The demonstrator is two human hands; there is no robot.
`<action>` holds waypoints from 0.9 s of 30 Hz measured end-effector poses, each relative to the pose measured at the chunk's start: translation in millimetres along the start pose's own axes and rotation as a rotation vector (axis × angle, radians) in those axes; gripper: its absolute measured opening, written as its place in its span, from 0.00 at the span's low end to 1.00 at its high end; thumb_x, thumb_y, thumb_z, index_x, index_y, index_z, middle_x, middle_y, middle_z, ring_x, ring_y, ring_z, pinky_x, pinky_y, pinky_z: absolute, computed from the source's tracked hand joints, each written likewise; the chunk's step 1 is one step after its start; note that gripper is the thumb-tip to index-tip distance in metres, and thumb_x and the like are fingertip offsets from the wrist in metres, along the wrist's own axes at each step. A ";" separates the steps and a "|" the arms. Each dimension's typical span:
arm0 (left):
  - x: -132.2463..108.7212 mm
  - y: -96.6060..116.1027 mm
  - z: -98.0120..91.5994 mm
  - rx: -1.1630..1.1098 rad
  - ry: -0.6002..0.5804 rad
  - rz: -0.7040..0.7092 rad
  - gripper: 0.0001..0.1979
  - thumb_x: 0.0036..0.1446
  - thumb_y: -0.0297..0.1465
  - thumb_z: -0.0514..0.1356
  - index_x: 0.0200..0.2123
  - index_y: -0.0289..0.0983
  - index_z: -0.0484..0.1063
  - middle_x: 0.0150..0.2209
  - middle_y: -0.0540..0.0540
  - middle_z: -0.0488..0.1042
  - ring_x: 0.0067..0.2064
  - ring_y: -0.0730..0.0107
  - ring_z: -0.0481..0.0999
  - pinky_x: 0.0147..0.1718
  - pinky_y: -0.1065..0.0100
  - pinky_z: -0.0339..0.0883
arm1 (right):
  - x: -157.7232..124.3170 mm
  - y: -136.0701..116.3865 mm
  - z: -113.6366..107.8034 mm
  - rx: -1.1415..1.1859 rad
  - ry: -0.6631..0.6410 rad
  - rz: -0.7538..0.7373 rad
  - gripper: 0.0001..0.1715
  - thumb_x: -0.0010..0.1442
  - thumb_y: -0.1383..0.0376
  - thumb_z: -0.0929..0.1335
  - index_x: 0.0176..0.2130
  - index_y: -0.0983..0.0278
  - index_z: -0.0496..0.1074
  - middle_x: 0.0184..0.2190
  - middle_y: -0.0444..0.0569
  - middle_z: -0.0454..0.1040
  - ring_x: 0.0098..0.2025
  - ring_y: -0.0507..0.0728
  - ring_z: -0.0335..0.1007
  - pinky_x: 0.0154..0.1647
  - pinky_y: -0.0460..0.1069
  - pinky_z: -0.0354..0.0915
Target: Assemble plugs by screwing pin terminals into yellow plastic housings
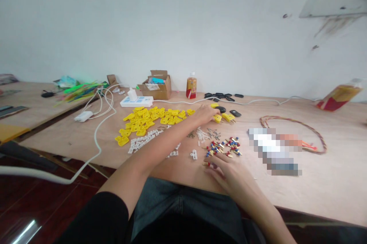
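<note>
My left hand reaches across to the far side of the work area, fingers bent down and close together. Its fingertips are by a black oval piece and a yellow two-pin plug; what they grip is hidden. Another yellow plug lies just to the right. Near the front edge, my right hand pinches a brass pin with a red end. Beyond it lies a pile of brass pins with red and blue ends. One white plastic block sits to its left.
Yellow shells, white blocks and small screws are spread leftward. Behind stand a power strip, a cardboard box and a bottle. Braided wire loops at right. A white cable crosses the left side.
</note>
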State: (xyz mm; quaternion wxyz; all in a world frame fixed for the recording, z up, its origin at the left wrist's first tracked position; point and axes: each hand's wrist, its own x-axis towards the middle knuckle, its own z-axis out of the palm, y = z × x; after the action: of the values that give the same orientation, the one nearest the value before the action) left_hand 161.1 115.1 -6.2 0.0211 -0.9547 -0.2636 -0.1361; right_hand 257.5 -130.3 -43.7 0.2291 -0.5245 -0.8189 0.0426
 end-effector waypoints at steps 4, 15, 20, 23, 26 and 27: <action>-15.3 1.8 -39.6 -0.043 0.075 0.010 0.14 0.65 0.23 0.65 0.53 0.33 0.80 0.51 0.37 0.84 0.54 0.54 0.82 0.53 0.62 0.73 | 5.7 5.9 15.6 -0.180 -0.037 0.034 0.14 0.74 0.66 0.64 0.44 0.59 0.80 0.40 0.51 0.84 0.38 0.63 0.84 0.37 0.54 0.75; -288.4 66.2 -128.5 -0.611 0.361 -0.331 0.09 0.65 0.36 0.67 0.48 0.48 0.82 0.44 0.50 0.86 0.44 0.62 0.85 0.46 0.60 0.80 | 28.6 -28.3 25.8 -0.240 0.068 0.054 0.14 0.74 0.60 0.65 0.50 0.59 0.79 0.45 0.54 0.84 0.37 0.61 0.84 0.31 0.50 0.72; -342.2 80.4 -83.2 -0.757 0.212 -0.390 0.08 0.62 0.35 0.69 0.45 0.51 0.82 0.42 0.49 0.86 0.43 0.58 0.85 0.47 0.57 0.80 | 62.7 -50.8 42.9 -0.233 -0.071 0.099 0.13 0.73 0.63 0.66 0.48 0.60 0.80 0.43 0.54 0.83 0.36 0.60 0.83 0.32 0.50 0.72; -329.0 78.7 -60.6 -0.746 0.245 -0.368 0.07 0.66 0.32 0.65 0.46 0.47 0.81 0.46 0.47 0.85 0.48 0.59 0.84 0.53 0.58 0.77 | 74.5 -55.5 42.1 -0.201 -0.067 0.072 0.13 0.73 0.61 0.66 0.50 0.61 0.80 0.46 0.56 0.82 0.41 0.62 0.83 0.39 0.53 0.75; -304.9 80.5 -45.0 -0.735 0.215 -0.346 0.08 0.67 0.30 0.64 0.48 0.44 0.80 0.48 0.46 0.84 0.50 0.60 0.82 0.53 0.61 0.76 | 67.2 -52.3 20.7 0.014 0.077 -0.001 0.18 0.74 0.63 0.65 0.58 0.60 0.77 0.49 0.59 0.81 0.50 0.67 0.81 0.50 0.60 0.77; -296.6 82.7 -40.5 -0.732 0.198 -0.345 0.08 0.66 0.29 0.65 0.48 0.43 0.80 0.47 0.46 0.84 0.49 0.60 0.82 0.52 0.61 0.75 | 60.8 -50.1 10.2 0.135 0.154 -0.011 0.19 0.74 0.64 0.64 0.59 0.59 0.77 0.49 0.58 0.82 0.52 0.66 0.81 0.52 0.61 0.76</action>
State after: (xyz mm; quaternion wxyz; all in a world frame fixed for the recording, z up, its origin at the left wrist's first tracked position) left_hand -51.3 -108.2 -45.0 -0.3177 -0.8234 -0.3504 -0.3135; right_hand 190.2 -97.5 -17.2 0.3265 -0.5052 -0.7969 0.0561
